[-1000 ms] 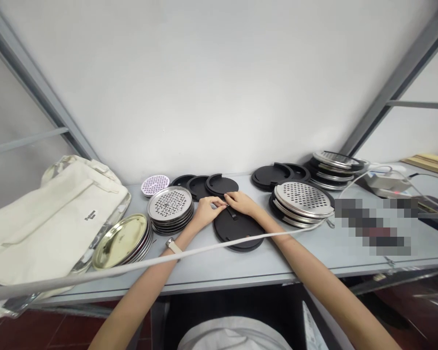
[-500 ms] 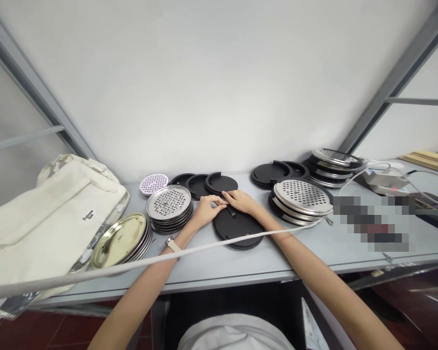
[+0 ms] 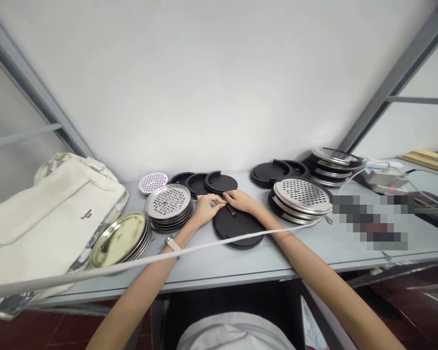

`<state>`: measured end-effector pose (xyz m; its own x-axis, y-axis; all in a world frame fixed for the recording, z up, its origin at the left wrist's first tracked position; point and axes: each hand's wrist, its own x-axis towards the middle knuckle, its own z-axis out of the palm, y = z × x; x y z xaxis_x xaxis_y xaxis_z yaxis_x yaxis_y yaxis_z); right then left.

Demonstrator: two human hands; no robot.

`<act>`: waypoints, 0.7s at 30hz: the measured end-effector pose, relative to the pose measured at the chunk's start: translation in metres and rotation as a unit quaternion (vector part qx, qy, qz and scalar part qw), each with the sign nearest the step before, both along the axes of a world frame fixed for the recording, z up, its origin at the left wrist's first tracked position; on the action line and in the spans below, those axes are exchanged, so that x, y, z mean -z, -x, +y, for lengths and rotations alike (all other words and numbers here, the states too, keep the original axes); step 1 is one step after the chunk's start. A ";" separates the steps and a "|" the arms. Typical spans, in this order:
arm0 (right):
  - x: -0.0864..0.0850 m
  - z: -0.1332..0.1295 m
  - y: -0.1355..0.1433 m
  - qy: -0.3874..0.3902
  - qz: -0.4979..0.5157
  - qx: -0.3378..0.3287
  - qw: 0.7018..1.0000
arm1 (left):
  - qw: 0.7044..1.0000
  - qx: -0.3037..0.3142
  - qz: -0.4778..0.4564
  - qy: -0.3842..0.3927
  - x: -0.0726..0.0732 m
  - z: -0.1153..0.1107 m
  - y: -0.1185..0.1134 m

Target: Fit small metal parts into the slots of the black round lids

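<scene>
A round black disc (image 3: 241, 233) lies flat on the table in front of me, with a short black strap or tab (image 3: 231, 210) on its upper face. At the disc's far left rim, my left hand (image 3: 207, 209) has thumb and forefinger pinched by the strap's end. What sits between those fingertips is too small to make out. My right hand (image 3: 240, 201) closes over the disc's far rim, its fingertips almost meeting the left ones. Just behind both hands rest several overlapping black discs (image 3: 222, 183) with raised rims.
Left of my hands stand a stack of perforated metal discs (image 3: 168, 201), gold-coloured plates (image 3: 118, 240), a small white perforated disc (image 3: 153, 183) and cream cloth bags (image 3: 51, 209). More perforated discs (image 3: 302, 195) are stacked at right. A pale cord (image 3: 204, 248) crosses the view before my forearms.
Both hands stay at the disc's far rim with barely any movement. The view has shifted very slightly, and the strap shows a little more plainly between my fingers.
</scene>
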<state>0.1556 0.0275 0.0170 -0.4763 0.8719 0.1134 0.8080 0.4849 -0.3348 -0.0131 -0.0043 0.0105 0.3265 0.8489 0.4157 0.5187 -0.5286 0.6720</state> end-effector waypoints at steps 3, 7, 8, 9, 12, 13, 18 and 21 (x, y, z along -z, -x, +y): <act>-0.001 -0.001 -0.001 0.000 0.003 -0.004 1.000 | 0.999 -0.024 0.015 -0.018 -0.001 -0.004 -0.004; -0.002 -0.002 -0.001 0.007 0.015 -0.002 1.000 | 0.999 -0.028 0.020 -0.029 -0.002 -0.008 -0.007; -0.002 -0.002 -0.001 0.010 0.016 -0.001 1.000 | 0.999 -0.027 0.021 -0.028 -0.002 -0.008 -0.007; -0.003 -0.002 -0.001 0.011 0.017 -0.001 1.000 | 0.999 -0.026 0.025 -0.024 -0.003 -0.008 -0.006; -0.002 -0.002 -0.001 0.008 0.020 0.000 1.000 | 0.999 -0.023 0.035 -0.015 -0.003 -0.007 -0.003; -0.002 -0.002 -0.001 0.006 0.020 -0.001 1.000 | 0.999 -0.020 0.035 -0.014 -0.004 -0.006 -0.002; -0.002 -0.002 -0.001 0.002 0.031 -0.009 0.999 | 1.000 0.001 0.013 -0.012 -0.006 -0.005 0.000; -0.001 -0.002 -0.002 0.004 0.040 -0.011 0.999 | 1.000 0.021 -0.012 0.000 -0.006 -0.004 0.001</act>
